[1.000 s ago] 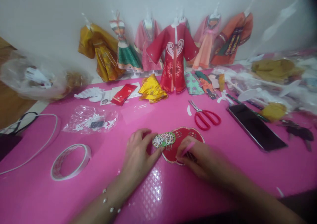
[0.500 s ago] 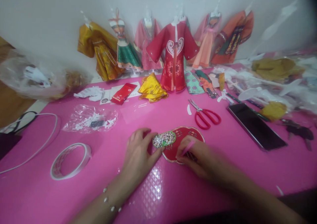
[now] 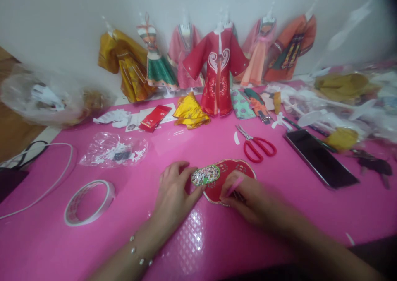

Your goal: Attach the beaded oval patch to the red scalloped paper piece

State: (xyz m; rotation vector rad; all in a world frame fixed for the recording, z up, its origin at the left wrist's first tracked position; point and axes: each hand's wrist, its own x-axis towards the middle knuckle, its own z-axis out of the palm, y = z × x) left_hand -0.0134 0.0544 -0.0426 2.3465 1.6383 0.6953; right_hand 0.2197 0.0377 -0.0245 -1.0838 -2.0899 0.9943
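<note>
My left hand [image 3: 176, 188] grips the near end of a small oval green tray [image 3: 206, 174] full of tiny multicoloured beads, thumb and fingers on its sides. That tray overlaps the left part of a red fabric piece [image 3: 221, 179] with a scalloped, beaded edge and small patterns. Over the right side of the fabric, my right hand [image 3: 243, 192] is closed around a thin pink pen-like tool [image 3: 235, 186]. The tool's tip is hidden by my fingers, close to the fabric. Part of the red piece lies out of sight under my right hand.
Red-handled scissors [image 3: 256, 144] lie beyond my right hand, with a phone [image 3: 321, 159] farther right. A tape roll [image 3: 89, 202] is on the left. Doll garments [image 3: 218, 70] stand along the wall. Plastic bags [image 3: 113, 148] and fabric pieces [image 3: 191, 111] lie on the pink table [image 3: 133, 239].
</note>
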